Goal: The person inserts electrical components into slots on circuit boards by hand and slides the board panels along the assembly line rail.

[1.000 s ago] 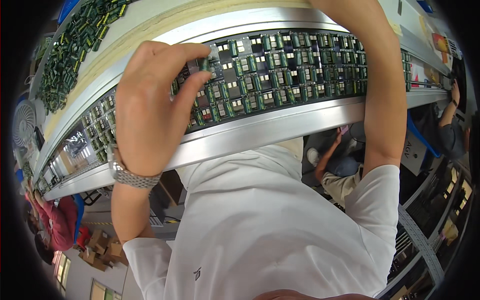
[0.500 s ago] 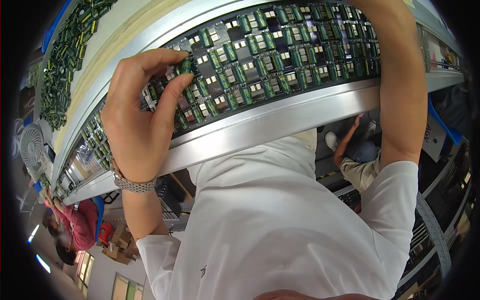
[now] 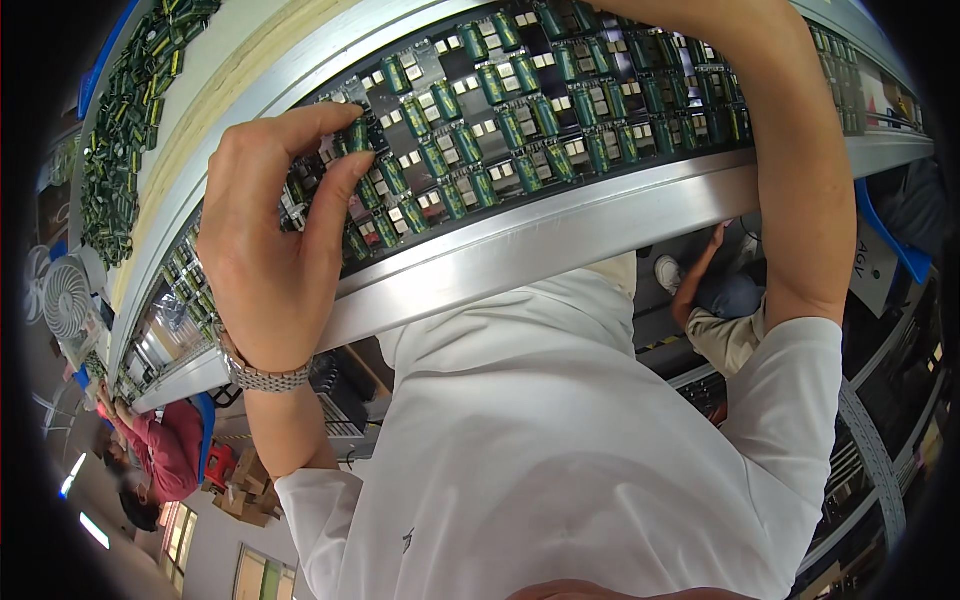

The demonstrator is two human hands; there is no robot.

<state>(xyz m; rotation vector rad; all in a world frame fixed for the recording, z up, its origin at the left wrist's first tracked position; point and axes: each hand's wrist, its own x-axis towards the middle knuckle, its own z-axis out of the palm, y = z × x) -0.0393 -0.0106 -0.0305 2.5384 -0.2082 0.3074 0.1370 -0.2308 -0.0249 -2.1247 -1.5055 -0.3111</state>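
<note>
My left hand (image 3: 262, 225) is over the left part of a black panel filled with rows of small circuit boards (image 3: 425, 62). Its thumb and forefinger pinch a green cylindrical capacitor (image 3: 358, 137), which stays in among the boards. Similar capacitors, such as this green capacitor (image 3: 483, 188), sit in slanting rows to the right of the fingers, with white blocks beside them. My right forearm (image 3: 805, 190) reaches up across the right side of the panel. The right hand itself lies beyond the top edge, so its fingers are hidden.
A silver metal rail (image 3: 540, 220) runs along the panel's near side. Many loose green capacitors (image 3: 122, 150) are heaped on a pale surface at the far left. A small white fan (image 3: 66, 298) stands left. Another person in red (image 3: 165, 450) works at lower left; a person sits at right.
The panel and its boards have shifted slightly left in view. My left hand keeps its pinch on the capacitor. The right forearm has swung a little left at the top.
</note>
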